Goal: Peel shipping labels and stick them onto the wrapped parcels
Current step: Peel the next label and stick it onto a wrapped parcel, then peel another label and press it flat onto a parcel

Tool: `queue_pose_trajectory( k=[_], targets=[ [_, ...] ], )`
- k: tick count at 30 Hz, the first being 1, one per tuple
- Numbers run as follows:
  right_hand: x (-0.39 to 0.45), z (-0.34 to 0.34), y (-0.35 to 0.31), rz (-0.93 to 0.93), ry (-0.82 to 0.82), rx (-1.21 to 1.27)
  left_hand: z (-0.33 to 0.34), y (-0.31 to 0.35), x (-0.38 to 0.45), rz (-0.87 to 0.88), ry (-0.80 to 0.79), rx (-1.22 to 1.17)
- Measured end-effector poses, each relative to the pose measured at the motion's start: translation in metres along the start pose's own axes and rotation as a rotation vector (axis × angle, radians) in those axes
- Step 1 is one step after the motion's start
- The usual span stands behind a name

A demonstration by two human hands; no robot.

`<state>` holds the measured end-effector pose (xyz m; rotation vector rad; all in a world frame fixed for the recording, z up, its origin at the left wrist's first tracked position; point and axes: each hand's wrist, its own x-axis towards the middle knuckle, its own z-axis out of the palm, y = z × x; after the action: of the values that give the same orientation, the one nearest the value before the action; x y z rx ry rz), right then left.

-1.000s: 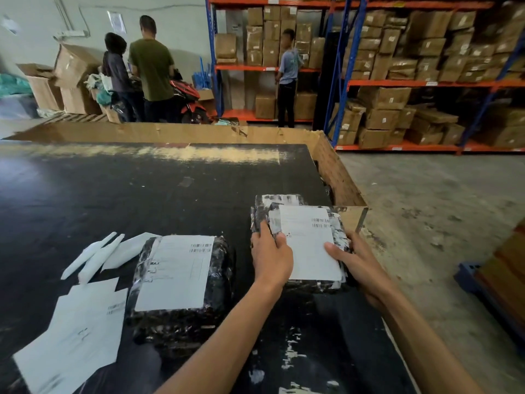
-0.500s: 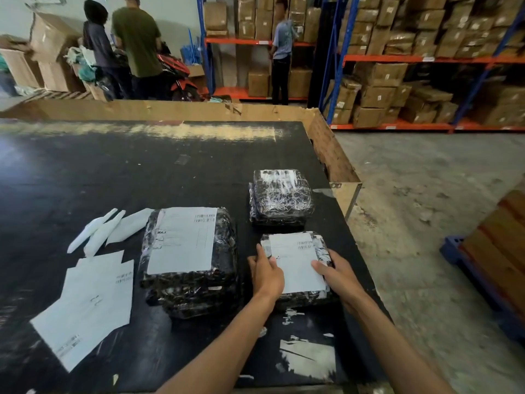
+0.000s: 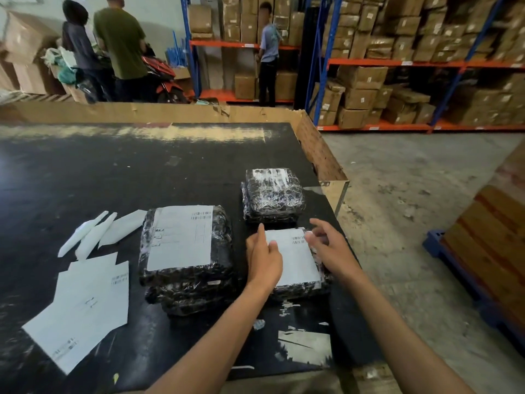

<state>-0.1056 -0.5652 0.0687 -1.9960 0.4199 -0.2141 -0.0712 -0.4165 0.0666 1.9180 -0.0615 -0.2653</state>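
Note:
A small black-wrapped parcel (image 3: 301,288) lies near the table's right edge with a white shipping label (image 3: 292,257) on top. My left hand (image 3: 262,258) rests on the label's left side, fingers spread flat. My right hand (image 3: 329,245) hovers just over the label's right corner, fingers apart and holding nothing. Behind it sits an unlabelled wrapped parcel (image 3: 272,194). To the left is a larger labelled parcel (image 3: 184,251) stacked on another. Loose label sheets (image 3: 85,308) lie at the front left.
Peeled backing strips (image 3: 93,231) lie left of the big parcel. The black table (image 3: 113,172) has a cardboard wall (image 3: 318,149) at back and right. A blue pallet with wood (image 3: 483,251) stands at right. Several people work by the box shelves (image 3: 397,66) behind.
The labelled small parcel came off the rear parcel and down onto the table nearer me. My right hand has since lifted off its edge; the left stays flat on the label.

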Motion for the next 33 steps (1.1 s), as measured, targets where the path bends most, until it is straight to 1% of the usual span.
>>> queue_pose_trajectory(
  k=[3,5,8,11,15,19,22,24,27,30,33],
  targets=[
    [-0.004,0.002,-0.036,-0.122,0.06,0.093,-0.016,0.028,-0.012,0.153,-0.072,-0.067],
    [-0.008,0.004,-0.061,-0.192,0.09,0.186,-0.032,0.048,-0.019,0.251,-0.083,-0.115],
    [-0.018,0.018,-0.101,-0.262,0.077,0.251,-0.069,0.07,-0.028,0.366,-0.012,-0.164],
    [-0.03,0.041,-0.138,-0.317,0.04,0.288,-0.115,0.069,-0.029,0.382,0.101,-0.21],
    [-0.045,0.086,-0.174,-0.344,-0.059,0.271,-0.178,0.043,-0.03,0.323,0.262,-0.205],
    [-0.058,0.141,-0.202,-0.357,-0.204,0.28,-0.238,0.006,-0.033,0.259,0.398,-0.168],
    [-0.071,0.191,-0.215,-0.316,-0.335,0.283,-0.278,-0.029,-0.041,0.167,0.487,-0.102],
    [-0.078,0.223,-0.217,-0.292,-0.399,0.235,-0.298,-0.055,-0.045,0.079,0.524,-0.048],
    [-0.089,0.27,-0.211,-0.228,-0.51,0.133,-0.322,-0.105,-0.052,-0.07,0.518,0.066],
    [-0.088,0.306,-0.191,-0.13,-0.587,0.029,-0.332,-0.145,-0.053,-0.188,0.454,0.224],
    [-0.085,0.33,-0.164,-0.059,-0.65,-0.132,-0.336,-0.174,-0.053,-0.277,0.357,0.395]
  ],
)
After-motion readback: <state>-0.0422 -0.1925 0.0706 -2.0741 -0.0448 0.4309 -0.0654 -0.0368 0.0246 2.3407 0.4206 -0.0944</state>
